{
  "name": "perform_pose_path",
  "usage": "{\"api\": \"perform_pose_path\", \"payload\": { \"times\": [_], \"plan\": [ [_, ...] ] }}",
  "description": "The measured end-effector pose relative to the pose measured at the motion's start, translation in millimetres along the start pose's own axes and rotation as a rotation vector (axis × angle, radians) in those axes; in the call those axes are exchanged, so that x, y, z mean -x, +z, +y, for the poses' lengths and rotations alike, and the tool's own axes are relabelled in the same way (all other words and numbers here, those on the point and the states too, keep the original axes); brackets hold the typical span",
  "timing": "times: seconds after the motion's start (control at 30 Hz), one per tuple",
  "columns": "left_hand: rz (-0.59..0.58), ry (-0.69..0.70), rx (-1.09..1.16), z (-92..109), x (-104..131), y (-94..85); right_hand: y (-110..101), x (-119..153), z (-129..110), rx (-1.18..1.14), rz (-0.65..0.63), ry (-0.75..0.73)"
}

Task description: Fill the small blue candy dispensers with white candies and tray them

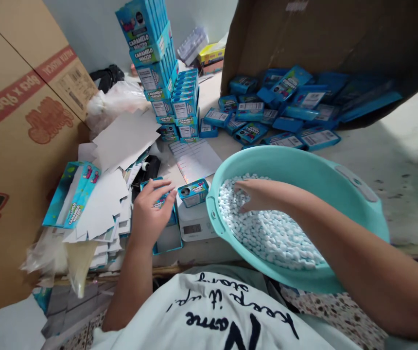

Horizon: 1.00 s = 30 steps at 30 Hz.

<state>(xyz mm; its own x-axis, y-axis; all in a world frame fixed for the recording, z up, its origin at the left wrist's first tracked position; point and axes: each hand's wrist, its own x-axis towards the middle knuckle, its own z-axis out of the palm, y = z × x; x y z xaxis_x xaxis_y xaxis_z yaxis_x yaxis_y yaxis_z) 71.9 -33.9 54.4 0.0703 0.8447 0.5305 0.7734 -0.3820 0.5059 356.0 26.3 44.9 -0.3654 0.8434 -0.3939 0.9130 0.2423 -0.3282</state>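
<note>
My left hand [154, 211] is over a blue display tray [168, 236], its fingers bent around a small blue box that shows partly between them. To its right, another small blue box [193, 192] rests on a white digital scale [197, 227]. My right hand [254, 194] reaches into a turquoise tub [304, 165], its fingers spread at the surface of many small pale candies [274, 238]. Some fingertips are hidden among the candies.
Stacked blue candy boxes [158, 63] stand behind the scale. Many small blue boxes [249, 112] spill from a tipped cardboard box [263, 43]. White card sheets [121, 141] and an opened blue carton [66, 194] lie left, beside a large cardboard box [23, 121].
</note>
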Motion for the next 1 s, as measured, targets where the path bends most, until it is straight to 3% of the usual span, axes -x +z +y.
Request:
{"api": "perform_pose_path", "payload": {
  "times": [0.1,0.23,0.43,0.5,0.63,0.73,1.0],
  "plan": [
    [-0.077,-0.006,0.036,4,-6,16.7,-1,2,-3,-0.016,-0.041,0.009],
    [-0.167,-0.141,0.075,-3,-6,26.9,-1,7,-2,-0.041,-0.08,-0.007],
    [0.097,-0.243,0.052,-35,1,7.5,3,18,-16,0.035,-0.077,-0.077],
    [0.127,-0.274,0.049,-52,6,2.9,3,19,-25,0.099,-0.078,-0.084],
    [-0.058,-0.312,0.02,-78,19,3.9,0,19,-33,0.104,-0.057,-0.113],
    [-0.16,-0.279,-0.021,-83,24,7.0,-2,19,-29,0.024,-0.094,-0.09],
    [-0.138,-0.266,-0.028,-83,19,9.8,-11,15,-20,0.04,-0.211,-0.044]
  ]
}}
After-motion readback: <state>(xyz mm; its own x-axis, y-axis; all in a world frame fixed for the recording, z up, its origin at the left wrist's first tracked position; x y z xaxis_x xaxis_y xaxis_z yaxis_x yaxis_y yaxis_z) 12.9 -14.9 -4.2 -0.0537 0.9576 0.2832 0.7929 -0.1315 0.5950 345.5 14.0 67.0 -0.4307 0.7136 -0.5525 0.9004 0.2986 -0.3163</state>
